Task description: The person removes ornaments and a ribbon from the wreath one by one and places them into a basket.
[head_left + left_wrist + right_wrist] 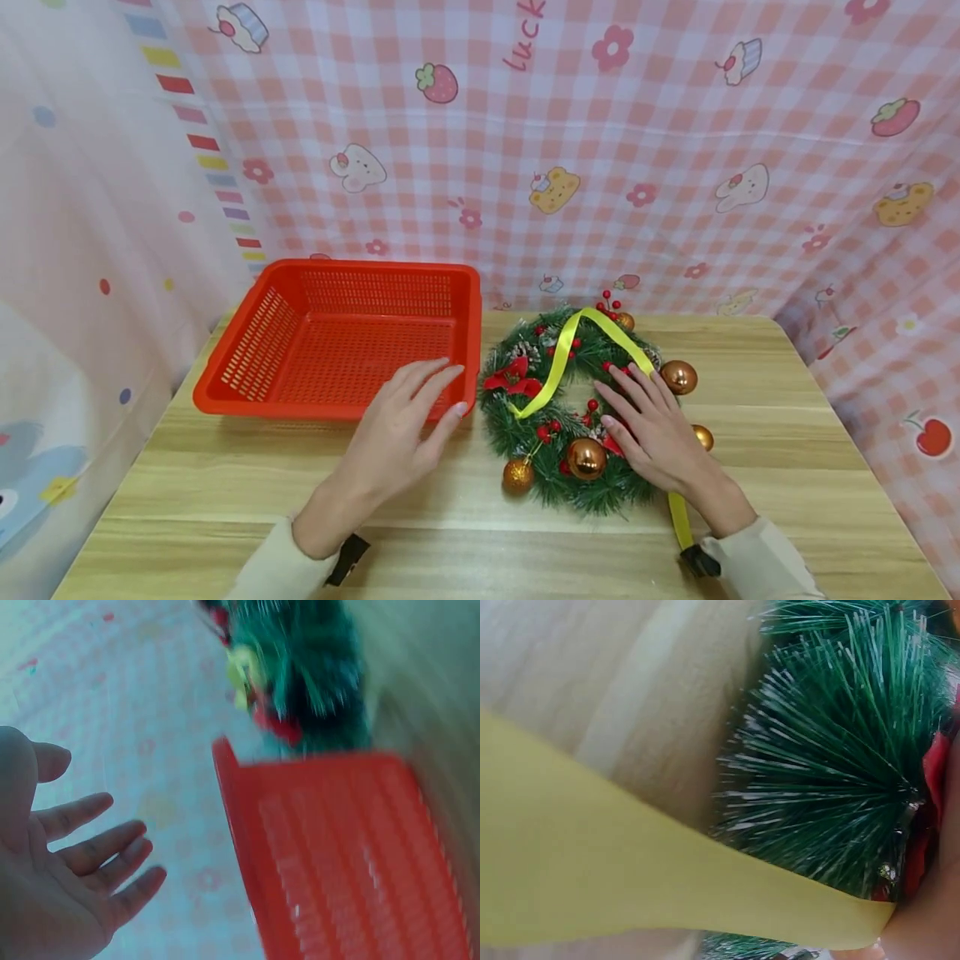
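A green Christmas wreath point(498, 446) lies flat on the wooden table, trimmed with copper and gold baubles point(587, 458), red berries, pine cones and red poinsettias point(517, 379). Yellow ribbon point(555, 367) arches over its upper part; more ribbon point(592, 855) trails from its right side toward the right sleeve. My right hand point(663, 437) rests over the wreath's right side, fingers spread and fairly straight, partly covering a poinsettia. My left hand point(397, 433) hovers at the near right corner of the red plastic basket point(337, 410), its fingers relaxed and apart, holding nothing.
The perforated basket stands left of the wreath, with its floor showing. A gingham curtain point(465, 150) hangs behind the table point(405, 542), and more printed cloth hangs along both sides.
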`<state>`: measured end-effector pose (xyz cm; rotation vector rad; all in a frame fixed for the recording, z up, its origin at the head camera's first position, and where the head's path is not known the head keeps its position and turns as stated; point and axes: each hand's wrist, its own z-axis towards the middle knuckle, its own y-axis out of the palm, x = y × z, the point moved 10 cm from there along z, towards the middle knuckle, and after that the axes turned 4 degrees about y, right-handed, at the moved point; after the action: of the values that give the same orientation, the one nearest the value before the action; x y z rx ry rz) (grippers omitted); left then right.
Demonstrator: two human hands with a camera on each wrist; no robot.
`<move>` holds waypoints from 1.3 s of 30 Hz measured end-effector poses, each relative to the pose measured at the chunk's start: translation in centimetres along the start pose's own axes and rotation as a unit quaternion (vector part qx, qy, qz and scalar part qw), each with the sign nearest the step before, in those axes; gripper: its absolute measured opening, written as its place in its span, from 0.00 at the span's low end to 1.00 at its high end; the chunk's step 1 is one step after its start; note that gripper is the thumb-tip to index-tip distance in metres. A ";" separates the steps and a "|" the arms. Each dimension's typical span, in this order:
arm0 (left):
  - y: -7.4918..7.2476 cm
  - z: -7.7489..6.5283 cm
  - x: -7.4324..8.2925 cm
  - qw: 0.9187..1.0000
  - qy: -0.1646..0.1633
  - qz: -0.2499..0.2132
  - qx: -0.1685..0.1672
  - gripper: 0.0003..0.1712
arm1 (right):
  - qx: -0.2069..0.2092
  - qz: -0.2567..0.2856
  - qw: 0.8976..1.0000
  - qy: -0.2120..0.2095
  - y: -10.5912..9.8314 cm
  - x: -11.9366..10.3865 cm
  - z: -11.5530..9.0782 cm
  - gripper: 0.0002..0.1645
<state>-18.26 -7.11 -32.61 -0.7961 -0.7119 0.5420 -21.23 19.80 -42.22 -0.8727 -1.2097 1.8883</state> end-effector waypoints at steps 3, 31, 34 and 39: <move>1.3 -0.3 1.2 0.998 -0.004 -0.062 -0.021 0.25 | -0.003 0.001 1.000 0.002 0.1 0.1 -0.1 0.28; 12.8 -2.9 -0.1 0.916 -0.241 -0.276 -0.165 0.19 | -0.015 0.008 1.000 0.007 1.0 0.4 0.2 0.27; 13.7 -3.2 -0.3 0.905 -0.262 -0.282 -0.181 0.22 | -0.016 0.007 1.000 0.007 1.1 0.4 0.2 0.28; 14.4 -3.5 -0.4 0.896 -0.279 -0.296 -0.177 0.21 | -0.019 0.009 1.000 0.007 1.2 0.4 0.2 0.28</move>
<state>-18.31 -0.47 -45.86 -0.7069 -1.5557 0.0665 -21.82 19.70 -43.34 -0.9186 -1.2374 1.8763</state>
